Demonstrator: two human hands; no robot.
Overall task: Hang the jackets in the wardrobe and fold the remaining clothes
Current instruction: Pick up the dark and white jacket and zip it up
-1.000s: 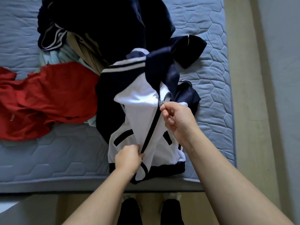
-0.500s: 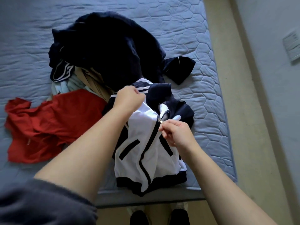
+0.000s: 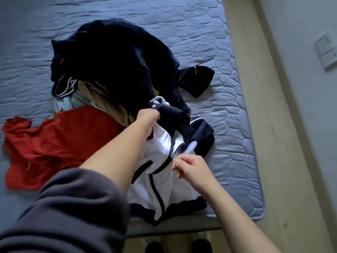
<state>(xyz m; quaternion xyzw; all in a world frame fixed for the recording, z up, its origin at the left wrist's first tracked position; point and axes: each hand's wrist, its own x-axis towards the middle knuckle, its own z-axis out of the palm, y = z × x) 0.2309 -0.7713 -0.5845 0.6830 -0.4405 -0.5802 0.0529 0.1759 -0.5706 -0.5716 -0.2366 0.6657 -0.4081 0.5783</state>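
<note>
**Progress:** early, as I judge it. Nothing in view is hung or folded, and no wardrobe is in view.

- White-and-navy jacket (image 3: 164,189): lies at the near edge of the mattress (image 3: 228,125), hem toward the person, zipped partway up.
- Right hand (image 3: 191,168): pinches the zipper pull (image 3: 172,156) between thumb and forefinger.
- Left hand (image 3: 147,119): fingers curl into the jacket's navy upper cloth (probably the collar; folds hide it).
- Red garment (image 3: 60,143): spread loose to the left, unfolded.
- Dark navy heap (image 3: 113,66): lies beyond, on top of a tan garment (image 3: 102,99) and pale blue cloth, all unsorted.

**Surface:** blue quilted mattress with hexagon stitching.

**Room:** pale floor (image 3: 273,143) along the right side, then a grey wall with a switch plate (image 3: 326,50).
</note>
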